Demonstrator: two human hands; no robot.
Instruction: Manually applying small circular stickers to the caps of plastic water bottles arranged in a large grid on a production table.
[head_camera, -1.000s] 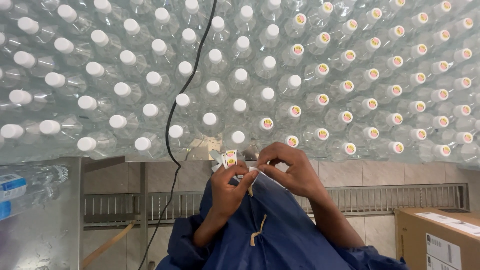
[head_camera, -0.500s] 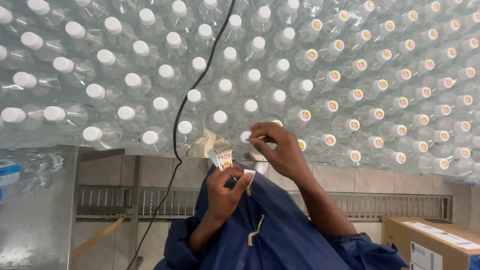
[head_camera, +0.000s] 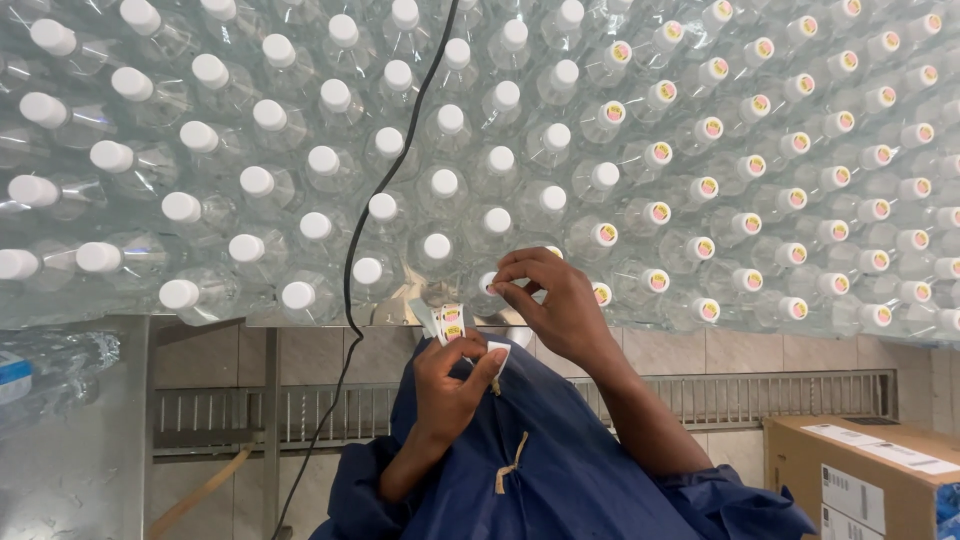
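A dense field of clear plastic bottles (head_camera: 430, 190) with white caps fills the upper view; caps on the right carry small round coloured stickers (head_camera: 660, 212), caps on the left are plain. My left hand (head_camera: 450, 380) grips a strip of round stickers (head_camera: 450, 320) just below the front row. My right hand (head_camera: 550, 300) reaches to a cap in the front row, fingertips pinched on it; that cap is mostly hidden under my fingers. A dark blue garment (head_camera: 540, 470) covers my lap below both hands.
A black cable (head_camera: 375, 200) hangs across the bottles and down past the table edge. A metal surface (head_camera: 80, 450) with wrapped bottles lies at lower left. A cardboard box (head_camera: 880, 480) sits at lower right. A floor grate (head_camera: 760, 395) runs along the tiled floor.
My right hand left the sticker strip, rose to a front-row cap and now presses its fingertips there. The left hand keeps the strip in place.
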